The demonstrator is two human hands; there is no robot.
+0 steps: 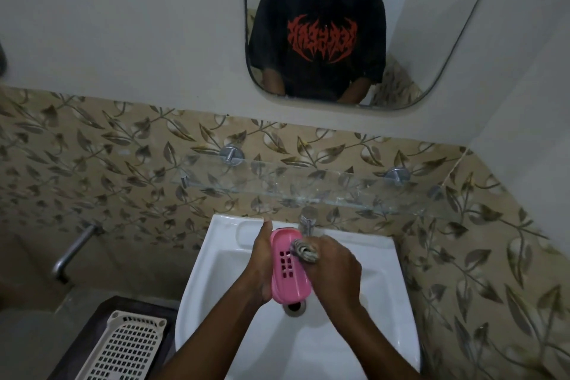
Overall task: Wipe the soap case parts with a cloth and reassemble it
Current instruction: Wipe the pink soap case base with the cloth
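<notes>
A pink soap case part (288, 268) with a grid of rectangular holes is held over the white sink (379, 281). My left hand (261, 265) grips it along its left side, thumb pointing up. My right hand (334, 268) is closed on a bunched grey-beige cloth (305, 250), which is pressed against the upper right of the pink part. No other soap case part shows in this view.
The sink drain (294, 307) lies just under the pink part and the tap (308, 220) just behind it. A glass shelf (308, 187) runs above the sink. A beige perforated basket (129, 348) sits low at the left, with a wall pipe (72, 251) above it.
</notes>
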